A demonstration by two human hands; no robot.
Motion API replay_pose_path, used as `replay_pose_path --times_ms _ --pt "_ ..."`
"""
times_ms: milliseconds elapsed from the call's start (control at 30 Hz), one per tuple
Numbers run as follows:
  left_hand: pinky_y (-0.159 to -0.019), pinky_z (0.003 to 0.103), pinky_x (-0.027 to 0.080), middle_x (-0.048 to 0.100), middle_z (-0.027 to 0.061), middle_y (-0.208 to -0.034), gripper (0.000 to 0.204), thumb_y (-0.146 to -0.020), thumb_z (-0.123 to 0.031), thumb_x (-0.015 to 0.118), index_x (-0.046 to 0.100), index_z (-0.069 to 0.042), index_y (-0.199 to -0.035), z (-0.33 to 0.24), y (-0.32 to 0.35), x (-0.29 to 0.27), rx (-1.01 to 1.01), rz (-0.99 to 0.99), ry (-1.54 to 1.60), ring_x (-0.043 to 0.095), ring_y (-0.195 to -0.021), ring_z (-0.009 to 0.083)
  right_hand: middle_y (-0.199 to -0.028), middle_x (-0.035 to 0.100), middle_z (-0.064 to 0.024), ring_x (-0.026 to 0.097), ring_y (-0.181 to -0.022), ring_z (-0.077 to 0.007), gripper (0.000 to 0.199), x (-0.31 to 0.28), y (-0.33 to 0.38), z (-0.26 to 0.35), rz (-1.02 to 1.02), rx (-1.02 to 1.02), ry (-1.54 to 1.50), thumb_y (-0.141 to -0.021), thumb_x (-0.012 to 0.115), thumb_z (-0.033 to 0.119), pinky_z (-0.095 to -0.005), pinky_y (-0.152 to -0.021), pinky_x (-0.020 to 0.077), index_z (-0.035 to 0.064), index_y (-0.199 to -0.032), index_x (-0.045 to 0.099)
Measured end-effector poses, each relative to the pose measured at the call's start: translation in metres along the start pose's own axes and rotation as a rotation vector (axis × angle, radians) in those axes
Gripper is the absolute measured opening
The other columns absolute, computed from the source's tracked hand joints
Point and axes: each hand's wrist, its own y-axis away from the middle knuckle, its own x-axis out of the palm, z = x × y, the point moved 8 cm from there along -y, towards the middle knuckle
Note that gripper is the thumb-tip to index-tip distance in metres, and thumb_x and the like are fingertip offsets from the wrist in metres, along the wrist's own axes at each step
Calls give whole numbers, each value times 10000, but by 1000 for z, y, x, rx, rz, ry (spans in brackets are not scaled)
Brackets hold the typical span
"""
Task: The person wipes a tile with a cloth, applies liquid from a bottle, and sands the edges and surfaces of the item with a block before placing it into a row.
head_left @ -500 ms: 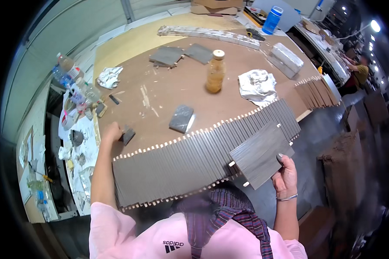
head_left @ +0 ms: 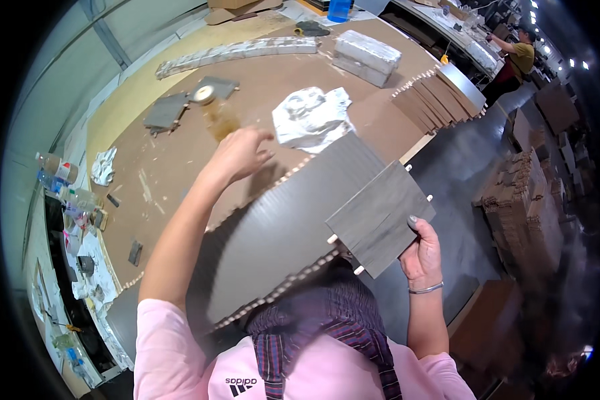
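My right hand [head_left: 422,257] grips the near right edge of a grey wood-grain panel [head_left: 380,217], thumb on its top face. Short pale dowels stick out of two opposite edges of this panel. Beneath and to its left stretches a long row of similar grey panels [head_left: 273,220], dowels lining its far and near edges. My left hand [head_left: 241,155] is raised over the table beyond the row, fingers apart, seemingly holding nothing. Just behind it stands a jar of amber liquid [head_left: 219,120] with a pale lid, partly covered by the hand. A crumpled white cloth [head_left: 313,120] lies right of that hand.
A small dark block [head_left: 135,252] lies on the brown table at left. Two grey panel pieces [head_left: 167,110], a long whitish bar [head_left: 240,55] and a wrapped block [head_left: 367,57] lie farther back. More brown-edged panels [head_left: 430,100] stand at right. A co-worker [head_left: 519,57] stands beyond.
My left hand has left the small dark block at the left and moved right and forward, near the jar. My right hand still holds the panel. The whole view has swung to the right.
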Motion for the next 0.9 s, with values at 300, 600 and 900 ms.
replay_pose_path --times_ms 300,600,900 --pt "-955 451 471 506 211 -1312 613 -722 -173 737 529 -91 -1292 -10 -159 83 -54 -99 -251 536 -1145 420 -1160 618 -105 609 -1065 -227 315 -37 -101 100 8 28 112 -891 538 43 -425 -952 484 -20 -1199 544" --pt "-874 377 515 602 142 -1180 513 -642 85 700 666 -85 -1125 -222 -115 -27 388 -581 317 618 -1013 325 -1144 615 -85 628 -1003 -221 373 -23 -171 130 31 -96 153 -874 585 61 -416 -832 542 21 -1240 527" --pt "-850 352 510 658 79 -1020 281 -661 -11 675 706 -65 -934 -161 -54 4 233 -358 96 623 -955 259 -1130 596 -120 634 -992 -254 345 9 -176 154 102 -121 65 -893 524 34 -431 -754 584 15 -1237 501"
